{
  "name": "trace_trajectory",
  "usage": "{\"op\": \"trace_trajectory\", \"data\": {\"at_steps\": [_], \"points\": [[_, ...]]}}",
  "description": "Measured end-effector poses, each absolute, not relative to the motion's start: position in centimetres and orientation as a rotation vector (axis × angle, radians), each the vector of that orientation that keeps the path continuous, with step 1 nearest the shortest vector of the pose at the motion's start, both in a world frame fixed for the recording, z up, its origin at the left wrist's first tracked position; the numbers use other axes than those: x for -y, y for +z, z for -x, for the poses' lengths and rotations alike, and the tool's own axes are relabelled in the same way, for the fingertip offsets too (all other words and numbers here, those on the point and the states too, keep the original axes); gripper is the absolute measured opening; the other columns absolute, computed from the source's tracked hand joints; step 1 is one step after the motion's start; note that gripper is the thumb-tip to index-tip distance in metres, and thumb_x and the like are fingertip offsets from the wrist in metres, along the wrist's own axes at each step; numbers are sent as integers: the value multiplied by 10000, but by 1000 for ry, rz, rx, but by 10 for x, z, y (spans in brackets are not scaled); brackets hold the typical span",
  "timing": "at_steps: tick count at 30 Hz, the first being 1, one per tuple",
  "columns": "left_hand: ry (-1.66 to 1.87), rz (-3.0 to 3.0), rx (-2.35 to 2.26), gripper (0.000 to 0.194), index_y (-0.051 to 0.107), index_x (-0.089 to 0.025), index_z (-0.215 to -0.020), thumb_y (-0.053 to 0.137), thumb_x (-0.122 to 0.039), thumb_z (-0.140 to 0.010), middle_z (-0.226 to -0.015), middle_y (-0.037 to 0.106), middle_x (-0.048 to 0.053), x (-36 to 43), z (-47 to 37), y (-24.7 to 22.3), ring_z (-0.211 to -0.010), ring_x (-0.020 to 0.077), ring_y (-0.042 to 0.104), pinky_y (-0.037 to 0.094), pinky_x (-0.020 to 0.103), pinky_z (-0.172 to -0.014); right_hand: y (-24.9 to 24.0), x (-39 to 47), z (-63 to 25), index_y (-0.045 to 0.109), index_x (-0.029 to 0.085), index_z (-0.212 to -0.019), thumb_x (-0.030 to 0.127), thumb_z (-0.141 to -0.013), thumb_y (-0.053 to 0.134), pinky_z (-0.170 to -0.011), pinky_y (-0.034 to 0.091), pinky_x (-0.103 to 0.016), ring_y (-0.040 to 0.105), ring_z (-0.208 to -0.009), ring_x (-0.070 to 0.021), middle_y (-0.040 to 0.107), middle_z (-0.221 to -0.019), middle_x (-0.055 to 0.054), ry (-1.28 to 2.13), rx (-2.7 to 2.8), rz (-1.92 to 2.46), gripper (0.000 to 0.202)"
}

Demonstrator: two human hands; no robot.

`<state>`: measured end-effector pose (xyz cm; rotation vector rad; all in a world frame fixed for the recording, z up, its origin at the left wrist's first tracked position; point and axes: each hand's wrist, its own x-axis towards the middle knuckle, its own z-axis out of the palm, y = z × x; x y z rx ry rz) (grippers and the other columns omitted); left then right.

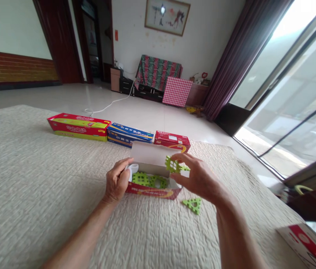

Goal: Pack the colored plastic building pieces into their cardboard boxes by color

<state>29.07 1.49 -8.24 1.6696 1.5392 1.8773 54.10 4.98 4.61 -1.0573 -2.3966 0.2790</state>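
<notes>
An open red cardboard box rests on the quilted cover, its white lid flap raised at the far side. My left hand grips the box's left end, fingers wrapped over the edge. Inside lie green plastic building pieces with notched edges and a white item in the left corner. Over the box's right end, my right hand pinches a green square building piece with a window-like grid. A green triangular building piece lies on the cover just right of the box.
Beyond the box stand a red and lime box, a blue box and another red box in a row. A white and red carton sits at lower right. A white cable crosses the tiled floor.
</notes>
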Motion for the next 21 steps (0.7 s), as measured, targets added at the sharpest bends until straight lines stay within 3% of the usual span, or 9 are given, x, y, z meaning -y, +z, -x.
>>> {"op": "trace_trajectory", "data": {"at_steps": [10,16,21], "points": [[1881,-1686,-1519,357,678,-141,-1088,430,-204,-839,-1132,679,84,-14,-292,-81,-1104,213,608,473,340,-987,27,-37,-477,623,157,-1083,139,-713,615,-871,460,-349,587,-966,-213,649,-1042,-97,302,2593,996,370],[1893,-1680,-1524,351,677,-157,-1084,429,-202,-840,-1121,683,77,-15,-293,-82,-1090,212,611,475,352,-985,24,-41,-461,628,172,-1063,189,-719,654,-855,453,-364,579,-966,-227,631,-1062,-100,211,2647,979,346],[1900,-1675,-1525,347,681,-156,-1072,424,-206,-844,-1105,690,81,-15,-293,-81,-1083,218,615,485,362,-971,28,-43,-468,622,169,-1032,213,-769,629,-777,445,-304,598,-866,-175,641,-1007,-78,297,2507,1011,267]]}}
